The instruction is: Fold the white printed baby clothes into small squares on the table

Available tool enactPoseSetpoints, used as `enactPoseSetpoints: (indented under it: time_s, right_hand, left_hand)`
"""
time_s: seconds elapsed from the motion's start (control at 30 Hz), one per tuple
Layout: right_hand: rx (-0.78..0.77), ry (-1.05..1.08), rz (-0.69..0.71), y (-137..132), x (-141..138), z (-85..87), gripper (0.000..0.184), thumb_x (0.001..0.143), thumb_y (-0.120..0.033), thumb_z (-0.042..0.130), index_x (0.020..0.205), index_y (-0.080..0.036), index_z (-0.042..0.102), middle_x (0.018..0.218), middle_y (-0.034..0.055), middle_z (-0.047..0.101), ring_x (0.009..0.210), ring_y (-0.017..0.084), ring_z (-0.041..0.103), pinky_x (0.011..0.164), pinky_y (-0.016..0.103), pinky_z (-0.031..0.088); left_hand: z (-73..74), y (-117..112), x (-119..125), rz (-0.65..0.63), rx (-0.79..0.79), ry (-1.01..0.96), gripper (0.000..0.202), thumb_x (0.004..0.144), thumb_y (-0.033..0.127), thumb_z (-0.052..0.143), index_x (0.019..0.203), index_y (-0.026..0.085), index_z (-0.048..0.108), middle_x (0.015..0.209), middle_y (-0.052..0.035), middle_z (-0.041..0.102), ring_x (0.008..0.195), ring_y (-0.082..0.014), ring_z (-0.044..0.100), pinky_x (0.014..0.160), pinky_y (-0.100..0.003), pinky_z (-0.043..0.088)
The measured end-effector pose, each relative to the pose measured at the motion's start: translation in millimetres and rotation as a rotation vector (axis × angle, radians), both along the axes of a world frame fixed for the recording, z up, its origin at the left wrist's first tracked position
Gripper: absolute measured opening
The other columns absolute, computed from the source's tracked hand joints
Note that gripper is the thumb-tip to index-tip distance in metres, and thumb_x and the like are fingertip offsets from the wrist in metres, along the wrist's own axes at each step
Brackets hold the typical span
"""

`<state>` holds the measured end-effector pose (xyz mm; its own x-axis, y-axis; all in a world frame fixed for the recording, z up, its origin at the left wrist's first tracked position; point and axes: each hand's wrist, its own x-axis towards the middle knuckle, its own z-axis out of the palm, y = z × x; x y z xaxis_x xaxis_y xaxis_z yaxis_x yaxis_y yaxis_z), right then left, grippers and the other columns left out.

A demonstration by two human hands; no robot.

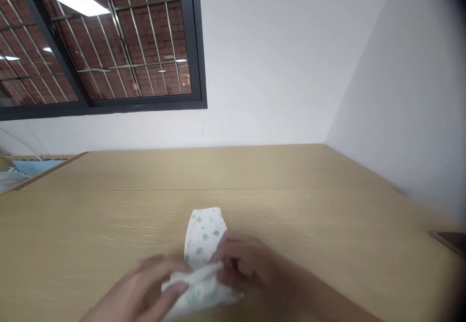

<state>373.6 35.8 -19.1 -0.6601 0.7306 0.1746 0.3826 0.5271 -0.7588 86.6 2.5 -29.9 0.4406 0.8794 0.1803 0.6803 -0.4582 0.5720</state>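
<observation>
A small white cloth item with a faint green and pink print (202, 237), possibly a diaper or folded garment, lies on the light wooden table (109, 230). My left hand (145, 288) holds its crumpled near end, fingers curled around the fabric. My right hand (243, 264) pinches the same bunched part from the right side, fingers closed on it. The far end of the cloth lies flat on the table beyond my hands. Both hands are blurred by motion.
The table runs into a corner of white walls. A dark-framed window (102, 40) with bars and a brick wall behind it is at upper left. A dark flat object (451, 240) sits at the table's right edge. Blue items (22, 169) show at far left.
</observation>
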Motion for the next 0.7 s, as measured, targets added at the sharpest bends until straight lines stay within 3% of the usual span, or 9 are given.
enactPoseSetpoints:
  time_s: [0.13, 0.27, 0.37, 0.47, 0.57, 0.63, 0.7]
  right_hand:
    - [0.038, 0.019, -0.180, 55, -8, -21.6, 0.025, 0.096, -0.032, 0.057, 0.111, -0.023, 0.074, 0.104, 0.0070, 0.066, 0.084, 0.019, 0.064, 0.077, 0.032, 0.053]
    - [0.065, 0.003, -0.306, 102, -21, -48.4, 0.021, 0.091, -0.023, 0.058, 0.105, -0.019, 0.074, 0.105, 0.0083, 0.071, 0.093, 0.023, 0.066, 0.082, 0.035, 0.052]
    - [0.051, -0.035, -0.369, 125, -29, -67.9, 0.018, 0.089, -0.019, 0.058, 0.101, -0.017, 0.072, 0.104, 0.0086, 0.072, 0.094, 0.024, 0.066, 0.084, 0.036, 0.052]
    - [0.075, -0.089, -0.447, 129, -33, -79.8, 0.018, 0.090, -0.018, 0.058, 0.105, -0.016, 0.068, 0.110, 0.0117, 0.069, 0.101, 0.024, 0.065, 0.090, 0.037, 0.052]
    - [0.261, -0.087, -0.425, 115, -33, -75.2, 0.025, 0.099, -0.023, 0.048, 0.117, -0.016, 0.063, 0.121, 0.0145, 0.064, 0.115, 0.025, 0.059, 0.100, 0.042, 0.049]
    - [0.396, -0.095, -0.291, 97, -34, -63.8, 0.033, 0.104, -0.028, 0.042, 0.130, -0.017, 0.058, 0.131, 0.0148, 0.061, 0.127, 0.026, 0.053, 0.109, 0.044, 0.043]
    - [0.451, -0.124, -0.085, 76, -37, -52.0, 0.040, 0.105, -0.035, 0.042, 0.141, -0.019, 0.053, 0.146, 0.0137, 0.054, 0.138, 0.026, 0.045, 0.116, 0.044, 0.036]
  left_hand:
    - [-1.3, 53, 26, 0.118, -0.043, 0.019, 0.031, 0.101, 0.043, 0.043, 0.111, 0.026, 0.067, 0.097, -0.0007, 0.074, 0.085, -0.0175, 0.068, 0.075, -0.026, 0.051]
    - [-26.7, 105, 45, 0.193, 0.096, 0.167, 0.028, 0.102, 0.029, 0.037, 0.104, 0.021, 0.064, 0.101, -0.0040, 0.073, 0.091, -0.0186, 0.067, 0.074, -0.027, 0.045]
    - [-46.5, 126, 53, 0.245, 0.181, 0.288, 0.026, 0.100, 0.020, 0.037, 0.103, 0.018, 0.063, 0.099, -0.0072, 0.072, 0.092, -0.0206, 0.067, 0.076, -0.029, 0.045]
    - [-57.0, 118, 58, 0.294, 0.243, 0.341, 0.029, 0.099, 0.018, 0.038, 0.116, 0.013, 0.061, 0.112, -0.0150, 0.069, 0.105, -0.0272, 0.063, 0.089, -0.039, 0.047]
    - [-71.3, 82, 63, 0.303, 0.418, 0.370, 0.037, 0.101, 0.025, 0.039, 0.133, 0.012, 0.053, 0.129, -0.0175, 0.063, 0.113, -0.0307, 0.060, 0.094, -0.047, 0.049]
    - [-93.0, 51, 67, 0.250, 0.577, 0.378, 0.037, 0.101, 0.033, 0.042, 0.132, 0.017, 0.055, 0.124, -0.0128, 0.067, 0.105, -0.0284, 0.065, 0.088, -0.044, 0.055]
    - [-124.6, 24, 71, 0.239, 0.750, 0.370, 0.037, 0.099, 0.038, 0.042, 0.123, 0.018, 0.061, 0.115, -0.0124, 0.073, 0.094, -0.0283, 0.070, 0.078, -0.041, 0.059]
